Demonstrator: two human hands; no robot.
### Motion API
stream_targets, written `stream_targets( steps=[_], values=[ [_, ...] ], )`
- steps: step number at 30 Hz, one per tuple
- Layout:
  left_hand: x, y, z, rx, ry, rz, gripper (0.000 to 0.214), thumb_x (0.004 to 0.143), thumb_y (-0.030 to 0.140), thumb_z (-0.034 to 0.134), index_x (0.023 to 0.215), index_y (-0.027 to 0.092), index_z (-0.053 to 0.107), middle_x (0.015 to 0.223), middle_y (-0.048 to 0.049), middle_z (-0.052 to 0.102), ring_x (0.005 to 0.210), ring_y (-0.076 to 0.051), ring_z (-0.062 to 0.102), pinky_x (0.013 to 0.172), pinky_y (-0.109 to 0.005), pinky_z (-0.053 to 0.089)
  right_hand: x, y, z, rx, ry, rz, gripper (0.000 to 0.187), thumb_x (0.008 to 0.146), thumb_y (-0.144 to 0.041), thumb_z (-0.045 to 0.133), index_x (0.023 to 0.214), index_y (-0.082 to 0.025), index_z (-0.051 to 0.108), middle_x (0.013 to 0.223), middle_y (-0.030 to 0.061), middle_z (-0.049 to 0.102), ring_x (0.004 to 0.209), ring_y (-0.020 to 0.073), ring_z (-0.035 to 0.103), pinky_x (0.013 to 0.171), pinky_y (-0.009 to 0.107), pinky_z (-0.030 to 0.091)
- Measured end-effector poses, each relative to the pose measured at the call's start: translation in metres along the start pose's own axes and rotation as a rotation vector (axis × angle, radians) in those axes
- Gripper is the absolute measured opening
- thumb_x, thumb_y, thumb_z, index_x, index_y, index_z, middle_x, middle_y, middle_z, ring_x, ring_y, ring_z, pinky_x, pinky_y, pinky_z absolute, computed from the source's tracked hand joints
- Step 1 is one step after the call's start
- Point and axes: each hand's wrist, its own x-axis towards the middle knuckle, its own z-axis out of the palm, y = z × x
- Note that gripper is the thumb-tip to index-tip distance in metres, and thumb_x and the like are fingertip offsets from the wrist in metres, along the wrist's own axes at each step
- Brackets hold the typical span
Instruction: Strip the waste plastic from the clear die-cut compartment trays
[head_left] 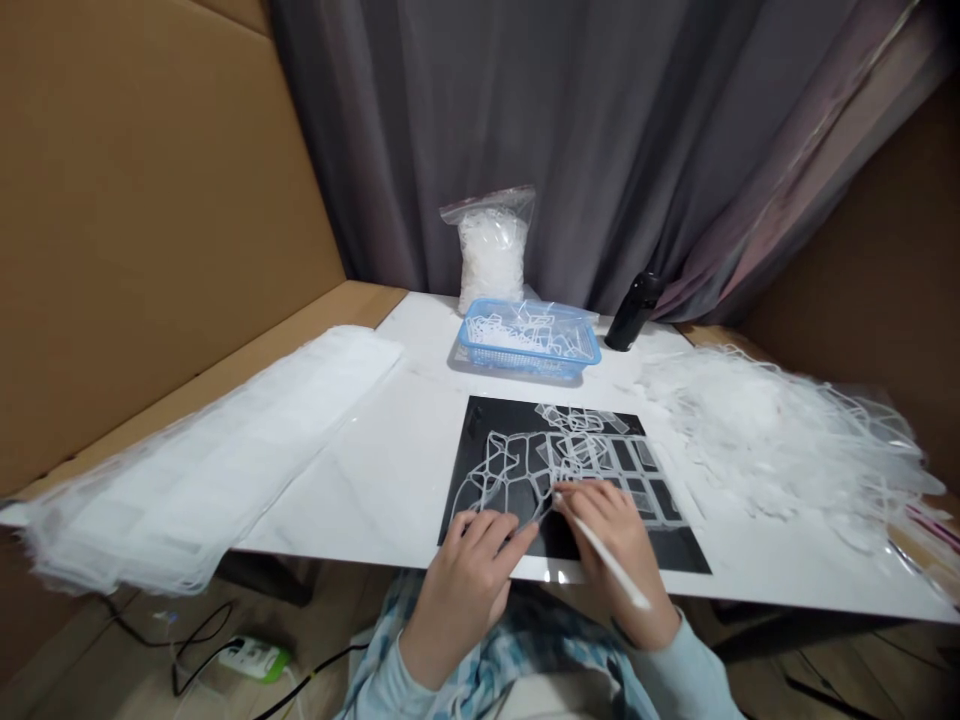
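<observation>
A black mat [551, 546] lies at the table's front edge. On it is a translucent white plastic sheet of linked frames [529, 455], with several loose clear rectangular pieces scattered over it. My left hand [474, 562] rests at the mat's front left, its fingers spread lightly on the sheet's near edge, thumb stretched to the right. In my right hand [611, 535] is a slim white pen-like tool [604, 556], gripped near its tip. The tip points down at the middle of the sheet, and its back end slants toward my wrist. My fingers partly cover the tip.
Behind the mat stands a blue basket [525, 358] of white frame pieces, backed by a full zip bag [491, 250]. A black bottle [634, 312] stands right of it. Stacked sheets [247, 440] lie left; a tangled plastic heap [780, 430] lies right. Cardboard walls [150, 200] flank the table.
</observation>
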Motion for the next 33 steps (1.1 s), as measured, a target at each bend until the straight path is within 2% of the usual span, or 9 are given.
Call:
stream_targets(
  steps=[7,12,14,16,19,21,25,29,33],
  values=[
    [0.000,0.000,-0.001,-0.048,-0.054,-0.021,0.070,0.062,-0.007,0.045,0.126,0.020,0.053,0.106,-0.0053,0.060,0.090,-0.023,0.054,0.080,-0.039,0.048,0.018,0.046,-0.030,-0.182,0.317,0.236,0.021,0.100,-0.029,0.044,0.099,-0.018,0.062,0.099,0.0097,0.071,0.091,0.0260,0.060,0.077,0.037,0.045],
    [-0.002,-0.001,0.000,-0.077,-0.108,-0.045,0.072,0.064,-0.008,0.046,0.130,0.021,0.049,0.106,-0.0053,0.058,0.090,-0.023,0.055,0.079,-0.038,0.050,0.019,0.058,-0.035,-0.257,0.475,0.366,0.029,0.100,-0.035,0.043,0.100,-0.016,0.064,0.096,0.0121,0.071,0.089,0.0290,0.062,0.078,0.039,0.047],
    [-0.002,-0.001,0.001,-0.083,-0.118,-0.054,0.070,0.066,-0.008,0.047,0.130,0.021,0.049,0.105,-0.0053,0.058,0.091,-0.023,0.055,0.079,-0.038,0.050,0.017,0.057,-0.035,-0.193,0.493,0.390,0.029,0.099,-0.037,0.045,0.099,-0.016,0.065,0.094,0.0120,0.071,0.089,0.0289,0.063,0.080,0.040,0.047],
    [-0.002,-0.002,0.001,-0.086,-0.122,-0.059,0.067,0.067,-0.008,0.047,0.128,0.020,0.049,0.102,-0.0051,0.057,0.089,-0.023,0.055,0.078,-0.037,0.049,0.015,0.053,-0.034,-0.021,0.413,0.380,0.026,0.098,-0.038,0.049,0.097,-0.018,0.065,0.096,0.0105,0.070,0.094,0.0275,0.064,0.084,0.039,0.048],
    [-0.001,-0.002,0.001,-0.056,-0.123,-0.046,0.063,0.070,-0.008,0.047,0.126,0.020,0.050,0.094,-0.0038,0.055,0.083,-0.022,0.054,0.072,-0.035,0.047,0.010,0.043,-0.033,0.258,0.217,0.385,0.021,0.095,-0.039,0.054,0.093,-0.022,0.067,0.107,0.0073,0.069,0.104,0.0249,0.064,0.092,0.036,0.048],
    [0.000,-0.002,0.000,-0.027,-0.119,-0.023,0.062,0.074,-0.007,0.048,0.130,0.022,0.049,0.090,-0.0028,0.054,0.079,-0.021,0.053,0.069,-0.033,0.045,0.006,0.035,-0.032,0.357,0.123,0.415,0.019,0.094,-0.039,0.056,0.091,-0.024,0.068,0.113,0.0055,0.068,0.109,0.0242,0.062,0.093,0.035,0.047],
    [0.001,-0.002,-0.001,0.012,-0.108,0.007,0.062,0.082,-0.001,0.050,0.137,0.028,0.046,0.085,-0.0007,0.051,0.074,-0.019,0.049,0.065,-0.031,0.039,-0.004,0.023,-0.036,0.439,0.002,0.412,0.019,0.095,-0.038,0.057,0.086,-0.025,0.066,0.113,0.0047,0.067,0.116,0.0233,0.058,0.097,0.034,0.046],
    [0.001,0.000,-0.002,0.044,-0.089,0.021,0.058,0.087,0.005,0.054,0.138,0.031,0.047,0.083,-0.0001,0.049,0.074,-0.018,0.046,0.066,-0.030,0.035,-0.011,0.015,-0.040,0.474,-0.135,0.361,0.018,0.096,-0.036,0.055,0.088,-0.025,0.067,0.109,0.0041,0.067,0.111,0.0213,0.060,0.097,0.033,0.046],
    [0.001,0.002,-0.001,0.052,-0.002,0.036,0.050,0.091,0.007,0.050,0.135,0.032,0.051,0.091,-0.0025,0.050,0.084,-0.019,0.046,0.074,-0.032,0.036,-0.013,0.011,-0.035,0.480,-0.175,0.325,0.020,0.096,-0.035,0.055,0.087,-0.024,0.069,0.107,0.0046,0.068,0.106,0.0217,0.063,0.094,0.033,0.050]
  ],
)
